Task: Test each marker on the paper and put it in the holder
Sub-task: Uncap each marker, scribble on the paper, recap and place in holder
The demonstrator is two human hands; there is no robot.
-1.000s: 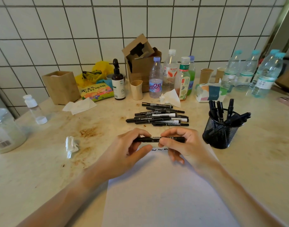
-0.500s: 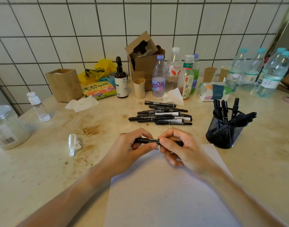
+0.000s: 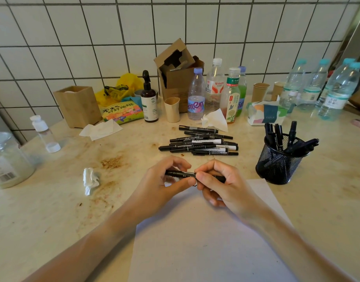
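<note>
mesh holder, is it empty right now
No, the mesh holder already has several black markers standing in it.

You can read "TISSUE" in white on the dark panel of the tissue pack [image 3: 267, 113], right of the bottles. The clear water bottle [image 3: 196, 98] w/ purple cap shows big pink letters, "anten" as far as they're visible. The taller clear bottle [image 3: 214, 86] behind it reads "Wahaha" in red. The tea bottle [image 3: 232, 97] w/ green label has Chinese chars "东方" at top, rest too small. The colourful packet [image 3: 122, 112] by the wooden box carries yellow Chinese print, not clear enough to make out. Marker [image 3: 203, 142] labels in the pile & the jar [image 3: 9, 161] barcode sticker: print too small to read
</note>
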